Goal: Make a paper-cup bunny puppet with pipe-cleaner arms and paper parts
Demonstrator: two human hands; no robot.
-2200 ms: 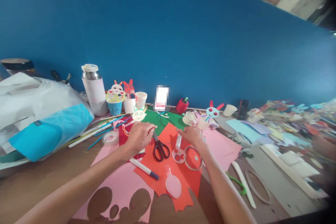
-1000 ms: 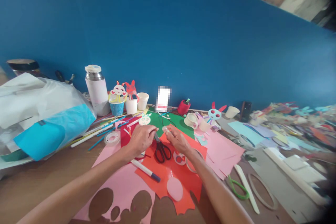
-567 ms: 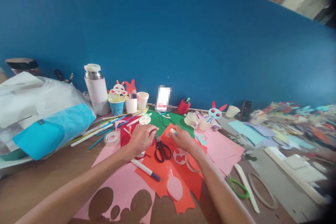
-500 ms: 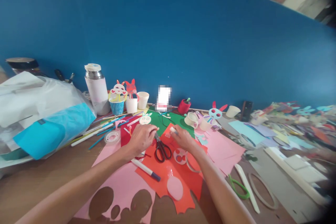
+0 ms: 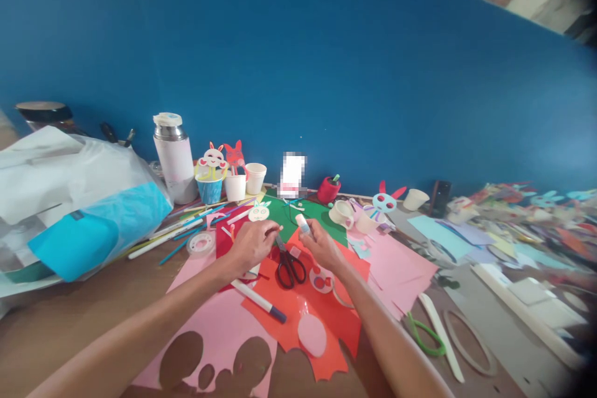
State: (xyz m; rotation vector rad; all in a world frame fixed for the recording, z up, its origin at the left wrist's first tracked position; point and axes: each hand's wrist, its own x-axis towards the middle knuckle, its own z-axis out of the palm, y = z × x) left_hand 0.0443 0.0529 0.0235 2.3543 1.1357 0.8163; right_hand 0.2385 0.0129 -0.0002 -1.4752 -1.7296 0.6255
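My right hand point(image 5: 323, 244) is closed around a small white tube with a pale blue band that looks like a glue stick point(image 5: 302, 224); its white end points up and away. My left hand point(image 5: 254, 242) is pinched, and a tiny pale bit shows at its fingertips; what it is I cannot make out. Between the hands, black-handled scissors point(image 5: 291, 267) lie on orange paper point(image 5: 321, 311). A pink paper mask shape point(image 5: 321, 278) is by my right wrist. Nearer me are a white marker with a dark cap point(image 5: 259, 300) and a pink paper oval point(image 5: 312, 334).
Pink paper with cut-out holes point(image 5: 224, 336) lies at the front. A thermos point(image 5: 173, 158), paper cups point(image 5: 236, 188) with rabbit cut-outs, and a plastic bag point(image 5: 93, 168) stand left. Green-handled scissors point(image 5: 426, 339) and a blurred heap of paper scraps point(image 5: 527, 211) are on the right. A blue partition point(image 5: 298, 62) rises behind.
My right hand has turned so the white tube now tilts upward and shows more clearly. My left hand keeps its pinch in nearly the same spot. The view has shifted slightly.
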